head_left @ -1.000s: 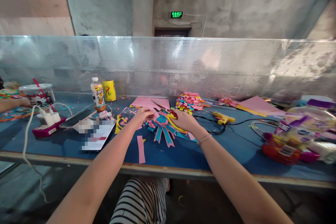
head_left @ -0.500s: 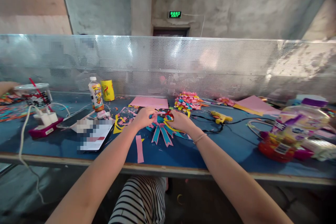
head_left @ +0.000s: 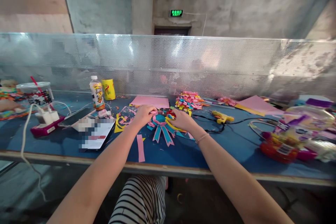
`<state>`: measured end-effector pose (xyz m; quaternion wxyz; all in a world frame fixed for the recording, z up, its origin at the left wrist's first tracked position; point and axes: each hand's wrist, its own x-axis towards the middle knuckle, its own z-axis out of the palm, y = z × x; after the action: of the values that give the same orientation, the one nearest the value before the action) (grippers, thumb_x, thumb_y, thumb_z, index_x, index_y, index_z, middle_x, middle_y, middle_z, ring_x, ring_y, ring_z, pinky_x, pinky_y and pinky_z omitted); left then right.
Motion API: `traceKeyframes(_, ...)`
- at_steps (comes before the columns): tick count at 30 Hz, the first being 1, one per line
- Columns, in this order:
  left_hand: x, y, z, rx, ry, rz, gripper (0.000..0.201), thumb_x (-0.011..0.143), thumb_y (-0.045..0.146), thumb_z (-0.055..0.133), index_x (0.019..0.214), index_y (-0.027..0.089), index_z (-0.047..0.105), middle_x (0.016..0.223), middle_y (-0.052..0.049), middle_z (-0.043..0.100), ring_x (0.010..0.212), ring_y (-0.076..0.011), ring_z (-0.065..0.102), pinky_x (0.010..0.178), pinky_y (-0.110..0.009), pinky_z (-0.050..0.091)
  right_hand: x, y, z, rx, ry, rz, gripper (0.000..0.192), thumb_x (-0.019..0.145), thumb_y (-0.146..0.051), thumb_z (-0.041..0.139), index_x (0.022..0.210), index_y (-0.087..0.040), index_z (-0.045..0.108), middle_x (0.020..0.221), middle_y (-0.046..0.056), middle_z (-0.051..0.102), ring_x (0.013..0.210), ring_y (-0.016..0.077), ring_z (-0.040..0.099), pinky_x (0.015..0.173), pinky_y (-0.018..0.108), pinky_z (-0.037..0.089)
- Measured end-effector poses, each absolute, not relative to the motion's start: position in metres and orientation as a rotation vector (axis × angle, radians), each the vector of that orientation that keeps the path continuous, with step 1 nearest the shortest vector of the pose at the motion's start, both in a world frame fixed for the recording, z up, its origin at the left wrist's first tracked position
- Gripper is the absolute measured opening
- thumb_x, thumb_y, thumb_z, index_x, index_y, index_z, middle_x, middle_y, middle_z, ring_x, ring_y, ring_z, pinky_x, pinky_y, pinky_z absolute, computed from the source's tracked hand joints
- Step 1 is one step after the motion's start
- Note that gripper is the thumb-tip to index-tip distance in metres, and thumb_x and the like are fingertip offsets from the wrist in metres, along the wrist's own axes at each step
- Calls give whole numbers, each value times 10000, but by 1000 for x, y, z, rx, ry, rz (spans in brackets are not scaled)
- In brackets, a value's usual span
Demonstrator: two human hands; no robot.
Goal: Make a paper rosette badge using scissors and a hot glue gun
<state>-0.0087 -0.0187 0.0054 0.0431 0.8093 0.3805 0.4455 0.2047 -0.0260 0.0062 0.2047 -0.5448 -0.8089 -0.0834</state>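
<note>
In the head view, my left hand (head_left: 145, 115) pinches what looks like a small pink paper piece (head_left: 155, 113). Its fingers are closed close to the scissor blades. My right hand (head_left: 183, 120) is wrapped round a pair of scissors (head_left: 171, 125) with red and yellow handles, the blades pointing left. Just below both hands lies a blue and pink paper rosette (head_left: 164, 133) with notched tails spread towards me. A loose pink paper strip (head_left: 141, 148) lies on the table to the left of the rosette.
Paper scraps (head_left: 123, 120) litter the blue table (head_left: 183, 155). A pile of paper rosettes (head_left: 189, 100) and a yellow glue gun (head_left: 222, 116) sit to the right. A phone (head_left: 101, 136), power strip (head_left: 47, 127) and drink bottle (head_left: 96, 93) stand left; a large jar (head_left: 286, 143) stands right.
My left hand has drawn slightly back from the scissors, and more of the rosette's centre shows. A co-worker's hand at the far left has shifted lower. The view has moved slightly.
</note>
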Motion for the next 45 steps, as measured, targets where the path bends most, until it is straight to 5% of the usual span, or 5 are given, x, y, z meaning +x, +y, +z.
traceKeyframes(11,-32,7,-7,1798,1385,1880,96,685,193,538,718,182,628,741,-23,650,717,-146,582,691,-250,427,241,-3,13,-1762,-1883,-145,387,763,-457,461,969,-142,548,922,136,641,808,231,589,589,263,357)
traceKeyframes(19,-44,15,-16,1524,1465,1716,87,595,230,607,659,174,626,652,-13,629,660,-147,561,600,-234,405,280,29,11,-1856,-1503,144,400,774,-450,408,917,-122,587,846,116,645,740,212,588,547,253,366)
traceKeyframes(32,-48,18,-21,1744,1898,1346,157,664,197,507,769,150,614,795,-56,664,774,-177,597,619,-226,403,271,21,-6,-1958,-1809,-41,459,748,-436,494,1065,-105,468,1000,155,619,891,245,592,604,252,386)
traceKeyframes(45,-55,13,-21,1768,2277,792,211,689,278,542,842,178,646,935,-120,667,909,-257,606,713,-306,427,296,13,1,-2204,-1910,-226,504,694,-372,578,1082,-57,512,1017,200,607,947,263,587,689,269,429)
